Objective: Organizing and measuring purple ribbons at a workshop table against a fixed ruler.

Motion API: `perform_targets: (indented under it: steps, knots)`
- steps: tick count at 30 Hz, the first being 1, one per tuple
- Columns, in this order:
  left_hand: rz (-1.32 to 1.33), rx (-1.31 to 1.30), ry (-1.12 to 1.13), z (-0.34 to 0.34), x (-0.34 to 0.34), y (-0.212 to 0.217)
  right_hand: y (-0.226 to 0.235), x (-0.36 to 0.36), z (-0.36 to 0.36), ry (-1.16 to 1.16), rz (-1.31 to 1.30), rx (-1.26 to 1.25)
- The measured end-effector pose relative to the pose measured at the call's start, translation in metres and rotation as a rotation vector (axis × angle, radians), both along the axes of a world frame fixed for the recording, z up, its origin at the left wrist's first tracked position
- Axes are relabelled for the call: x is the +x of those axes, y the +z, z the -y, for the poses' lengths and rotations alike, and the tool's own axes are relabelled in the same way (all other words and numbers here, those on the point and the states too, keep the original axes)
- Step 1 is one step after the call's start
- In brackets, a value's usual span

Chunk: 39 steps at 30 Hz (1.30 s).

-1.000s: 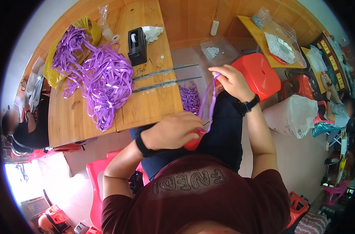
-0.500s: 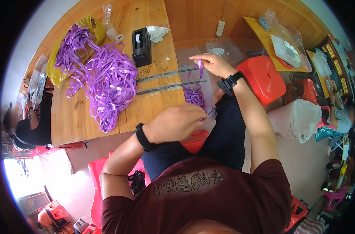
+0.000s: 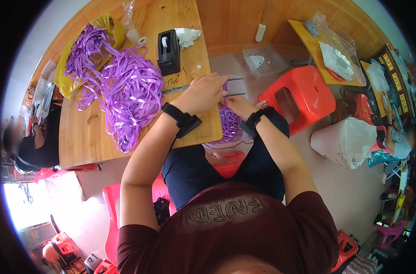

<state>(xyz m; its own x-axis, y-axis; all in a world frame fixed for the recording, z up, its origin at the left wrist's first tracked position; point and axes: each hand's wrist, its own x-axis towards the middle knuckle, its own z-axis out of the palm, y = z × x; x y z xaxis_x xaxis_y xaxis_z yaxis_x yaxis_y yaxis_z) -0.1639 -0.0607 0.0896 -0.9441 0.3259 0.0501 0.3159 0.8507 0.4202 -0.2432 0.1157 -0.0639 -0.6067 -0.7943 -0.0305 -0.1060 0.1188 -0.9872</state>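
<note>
Two thin dark rods (image 3: pixel 235 94) stick out past the right edge of the wooden table (image 3: pixel 185 132). A strip of purple ribbon (image 3: pixel 225 86) crosses between them near their ends. My left hand (image 3: pixel 204 93) lies over the rods from the table side, its fingertips closed at the ribbon. From the right, my right hand (image 3: pixel 241 106) meets the ribbon at the nearer rod, fingers pinched together. Exactly how the ribbon runs through the fingers is partly hidden. Below the hands, a clear bin holds a heap of purple ribbon pieces (image 3: pixel 230 125).
A big tangle of purple ribbon (image 3: pixel 132 89) spills from a yellow bag (image 3: pixel 112 32) across the table. Behind the rods stands a black tape dispenser (image 3: pixel 168 57). Right of my hands are a red stool (image 3: pixel 308 93), a clear tub (image 3: pixel 274 64) and a white sack (image 3: pixel 345 141).
My left hand has moved up and forward from above my lap onto the rods. My right hand has come down and toward me, from beyond the rod ends to the nearer rod.
</note>
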Motion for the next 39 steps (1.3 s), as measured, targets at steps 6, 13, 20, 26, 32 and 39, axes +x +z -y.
perform_targets:
  steps: [6,13,20,26,32,39]
  knots:
    - [-0.092,-0.022,-0.004,0.001,-0.006,-0.011,-0.088,0.075,-0.037,-0.151,0.724,0.278]
    - [-0.253,0.041,0.012,-0.009,0.028,-0.006,-0.081,0.141,-0.048,-0.023,0.744,0.467]
    - [0.112,0.517,-0.135,-0.063,0.163,-0.028,-0.068,0.162,-0.061,0.008,0.719,0.421]
    - [0.14,0.559,0.384,-0.068,0.177,-0.125,-0.038,0.182,-0.07,0.091,0.831,0.381]
    - [0.468,0.865,0.401,-0.066,0.161,-0.135,-0.016,0.187,-0.079,0.077,0.822,0.352]
    - [0.529,0.885,0.173,-0.057,0.176,-0.136,-0.017,0.179,-0.085,-0.163,0.837,0.213]
